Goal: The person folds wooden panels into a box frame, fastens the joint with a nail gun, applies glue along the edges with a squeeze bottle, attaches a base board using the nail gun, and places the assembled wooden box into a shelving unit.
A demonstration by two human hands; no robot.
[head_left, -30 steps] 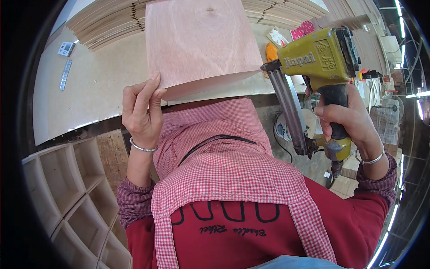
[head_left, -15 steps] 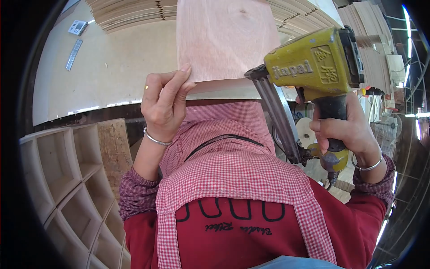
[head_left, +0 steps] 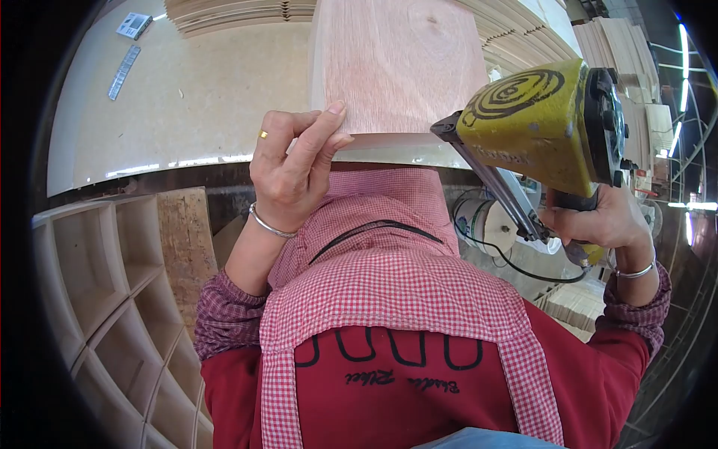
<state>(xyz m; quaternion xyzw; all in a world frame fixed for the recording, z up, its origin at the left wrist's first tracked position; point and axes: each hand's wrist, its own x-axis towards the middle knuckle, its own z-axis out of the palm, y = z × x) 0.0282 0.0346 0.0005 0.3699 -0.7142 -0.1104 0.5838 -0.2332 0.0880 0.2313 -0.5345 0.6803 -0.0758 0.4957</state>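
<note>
A pale wooden panel [head_left: 404, 67] lies at the table's near edge, with a side face showing along its left. My left hand [head_left: 294, 165] pinches the panel's near left corner between thumb and fingers. My right hand [head_left: 602, 217] is wrapped round the dark handle of a yellow nail gun [head_left: 535, 123]. The gun's nose is at the panel's near right corner; whether it touches is hard to tell. The gun's top, with a black spiral mark, faces the camera, and its magazine slants down to the right.
Stacked wooden strips [head_left: 232, 16] lie along the back of the table [head_left: 187, 97]. A small box [head_left: 134, 25] and a metal staple strip [head_left: 124, 72] are at the left. Wooden compartment frames [head_left: 93, 254] stand below left. A black hose [head_left: 516, 266] hangs below the gun.
The panel and my left hand have shifted right in view. My right hand has tilted the nail gun, so its top shows instead of its lettered side, and its nose is nearer the panel's corner.
</note>
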